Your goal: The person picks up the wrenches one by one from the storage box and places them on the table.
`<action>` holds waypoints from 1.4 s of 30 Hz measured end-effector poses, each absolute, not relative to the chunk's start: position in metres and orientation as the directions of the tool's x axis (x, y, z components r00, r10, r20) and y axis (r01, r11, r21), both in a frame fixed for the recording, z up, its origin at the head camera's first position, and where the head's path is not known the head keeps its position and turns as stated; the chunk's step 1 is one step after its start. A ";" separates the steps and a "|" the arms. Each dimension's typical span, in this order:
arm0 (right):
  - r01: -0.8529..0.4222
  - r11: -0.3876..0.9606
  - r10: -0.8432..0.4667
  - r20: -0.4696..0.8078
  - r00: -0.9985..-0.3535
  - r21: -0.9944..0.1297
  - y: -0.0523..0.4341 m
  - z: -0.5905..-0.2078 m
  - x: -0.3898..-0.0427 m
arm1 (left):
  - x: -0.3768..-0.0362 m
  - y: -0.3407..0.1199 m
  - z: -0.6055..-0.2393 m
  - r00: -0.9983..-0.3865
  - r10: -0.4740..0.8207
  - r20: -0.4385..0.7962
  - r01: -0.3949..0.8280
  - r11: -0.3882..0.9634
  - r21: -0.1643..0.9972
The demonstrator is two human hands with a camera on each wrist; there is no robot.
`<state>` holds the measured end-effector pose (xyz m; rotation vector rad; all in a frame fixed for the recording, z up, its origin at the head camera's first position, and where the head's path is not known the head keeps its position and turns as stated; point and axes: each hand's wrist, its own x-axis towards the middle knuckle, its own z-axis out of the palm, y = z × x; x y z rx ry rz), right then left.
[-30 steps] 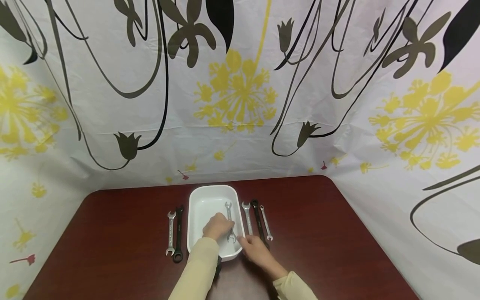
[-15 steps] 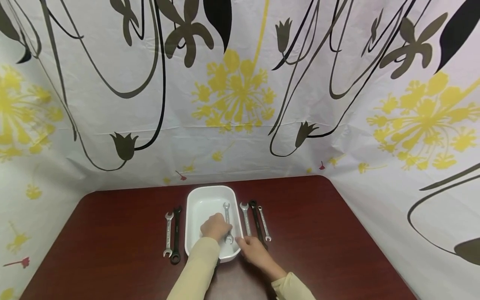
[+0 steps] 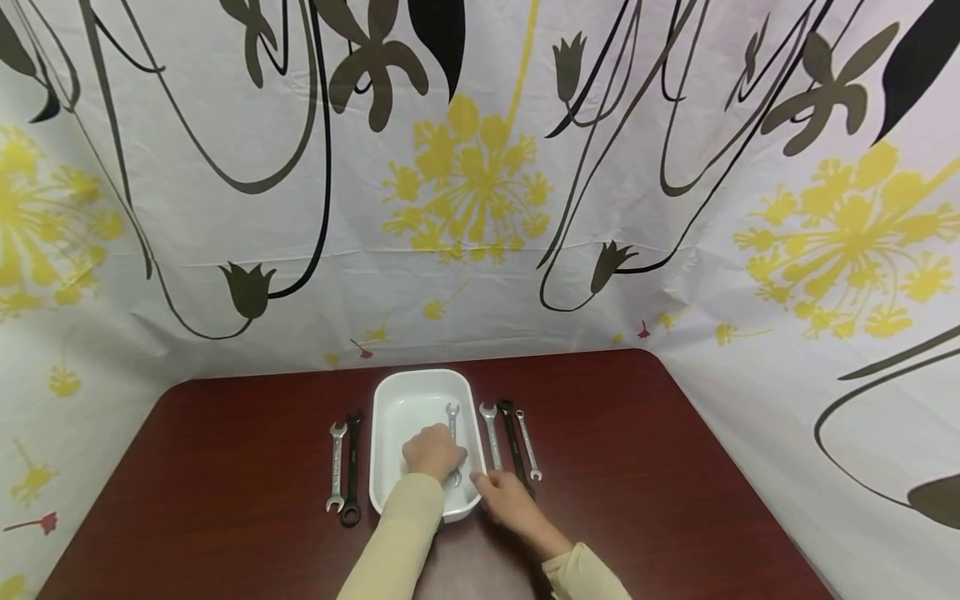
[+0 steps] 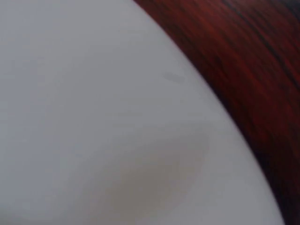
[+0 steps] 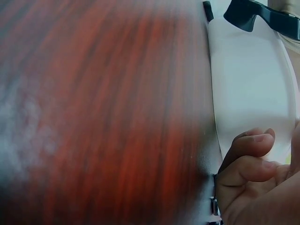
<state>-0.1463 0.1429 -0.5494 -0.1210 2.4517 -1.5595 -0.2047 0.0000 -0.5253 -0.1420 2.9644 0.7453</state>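
A white rectangular tray (image 3: 390,400) stands on the dark red table in the head view. Inside it lies a silver open-end wrench (image 3: 453,413), its middle covered by my left hand (image 3: 433,452). That hand reaches down into the tray and grips the wrench; most of its fingers are hidden beneath it. My right hand (image 3: 508,498) holds the tray's right rim near the front corner. In the right wrist view, curled fingers (image 5: 255,143) lie against the tray's outer wall (image 5: 253,75). The left wrist view has only blurred tray surface (image 4: 93,93) and table.
Left of the tray lie a silver wrench (image 3: 337,467) and a black wrench (image 3: 352,467). On its right are a silver wrench (image 3: 491,435), a black wrench (image 3: 513,437) and a smaller silver one. A patterned curtain (image 3: 480,325) hangs behind the table (image 3: 637,467).
My left hand has shifted slightly to the right over the wrench in the tray, covering more of its lower end. The right hand stays on the rim.
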 end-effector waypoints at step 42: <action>0.021 0.524 -0.146 -0.114 -0.983 -0.852 0.141 -0.543 -0.144 | -0.207 -0.021 -0.516 -0.971 -0.069 -0.229 -0.206 0.726 0.656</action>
